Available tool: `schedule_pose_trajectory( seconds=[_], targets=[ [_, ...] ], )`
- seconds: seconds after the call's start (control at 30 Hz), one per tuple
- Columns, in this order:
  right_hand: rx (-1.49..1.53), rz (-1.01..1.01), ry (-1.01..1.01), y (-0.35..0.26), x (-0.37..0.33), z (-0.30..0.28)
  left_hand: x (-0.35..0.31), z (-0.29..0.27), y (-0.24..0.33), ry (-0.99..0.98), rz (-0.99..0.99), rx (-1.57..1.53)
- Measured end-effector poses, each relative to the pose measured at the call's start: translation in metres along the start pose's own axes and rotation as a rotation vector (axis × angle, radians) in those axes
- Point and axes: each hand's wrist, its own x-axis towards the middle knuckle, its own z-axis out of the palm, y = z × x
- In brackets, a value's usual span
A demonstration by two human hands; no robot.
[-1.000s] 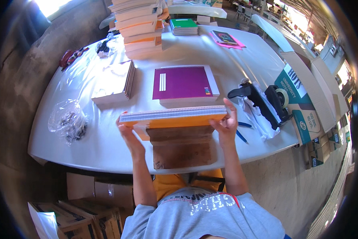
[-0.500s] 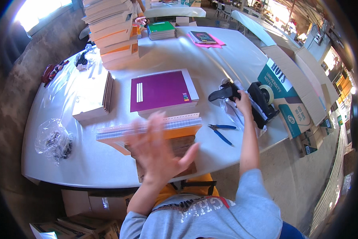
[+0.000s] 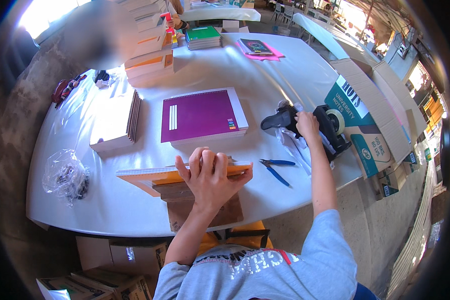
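My left hand [image 3: 207, 177] is closed over an orange-backed notebook block [image 3: 140, 176], its fingers across the top and its thumb at the right end. This block stands tilted against a brown cardboard support [image 3: 177, 212] at the table's near edge. On the right, my right hand [image 3: 307, 125] has its fingers curled down on black binding coils [image 3: 286, 106] in a clear plastic bag [image 3: 297, 145]; the fingertips are partly hidden. Blue-handled cutting pliers [image 3: 277, 170] lie between the hands. Beyond the left hand rests a purple-covered notebook [image 3: 202, 117] on a pile.
Black tape dispenser [image 3: 335, 132] and open cartons [image 3: 367, 112] bound the right side. To the left are a white-topped notebook pile [image 3: 112, 120] and a plastic bag of dark pieces [image 3: 67, 175]. A tall book stack [image 3: 150, 62] and green notebooks [image 3: 202, 37] stand farther back, near another person.
My left hand, raised and blurred before, has come down and taken hold of the orange-backed block, which now leans lower. My right hand has shifted slightly at the coils.
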Motion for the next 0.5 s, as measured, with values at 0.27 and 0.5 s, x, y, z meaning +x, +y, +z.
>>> schedule_pose_trajectory(
  seconds=[0.27, 0.5],
  targets=[
    [0.177, -0.142, 0.315, -0.004, -0.01, -0.109, 0.004, 0.007, -0.005, -0.046, 0.08, -0.11],
    [0.949, -0.466, -0.23, -0.096, -0.103, -0.189, -0.014, -0.002, -0.019, 0.001, 0.135, -0.096]
  ],
)
